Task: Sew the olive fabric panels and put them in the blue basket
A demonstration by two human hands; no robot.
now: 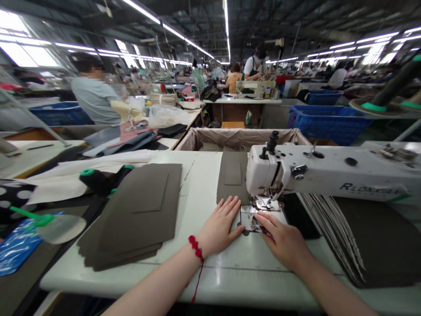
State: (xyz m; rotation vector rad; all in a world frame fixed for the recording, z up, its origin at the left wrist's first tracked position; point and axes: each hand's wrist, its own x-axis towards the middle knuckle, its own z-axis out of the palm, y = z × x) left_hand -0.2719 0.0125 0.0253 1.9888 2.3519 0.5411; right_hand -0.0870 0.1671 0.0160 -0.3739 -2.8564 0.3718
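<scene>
My left hand (221,224) lies flat with its fingers spread on the near end of a dark brown fabric piece (232,177) that runs away from me under the white sewing machine (325,171). My right hand (282,239) rests just right of the presser foot (267,203), fingers pressed together at the metal needle plate (250,218). What they pinch, if anything, is too small to make out. A red bead bracelet (196,248) hangs on my left wrist.
A stack of dark brown cut pieces (138,210) lies on the table to my left, beside black thread cones (98,180). More stacked pieces (342,237) fan out at the right. A lined bin (237,137) stands behind the table. Other people work at far tables; blue crates (325,120) stand beyond.
</scene>
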